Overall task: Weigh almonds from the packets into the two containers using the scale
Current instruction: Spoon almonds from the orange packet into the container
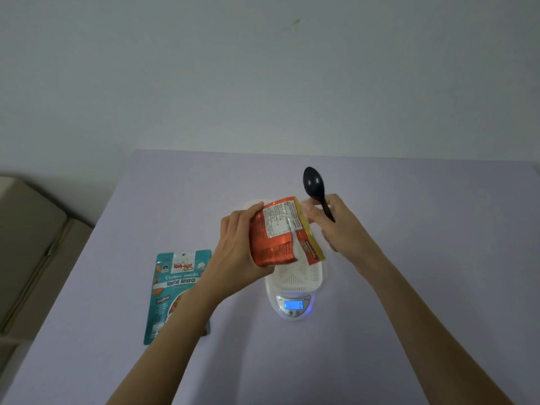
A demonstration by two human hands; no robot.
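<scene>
Orange packet (274, 232) of almonds is hanging tilted over the scale (293, 305), right above the white container (296, 276) that is sitting on the platform at twelve o'clock from the lit display, so whatever is coming out should be landing inside and getting weighed. The left hand (236, 238) is wrapping its fingers around the packet's nine o'clock side and carrying its weight. The right hand (339, 226) is curling its fingers around the handle of a black spoon (311, 182), whose bowl is pointing toward twelve o'clock, out of the way. Its fingertips seem to be pinching the packet's yellow-edged mouth at three o'clock, probably working it open for scooping. No loose almonds are showing. The display is reading zero, which suggests nothing is being counted yet. A teal packet (178, 287) of roasted almonds is lying flat on the desk (409, 273) at nine o'clock from the scale, partly under the left forearm, apparently waiting its turn. A second container is not clearly showing.
</scene>
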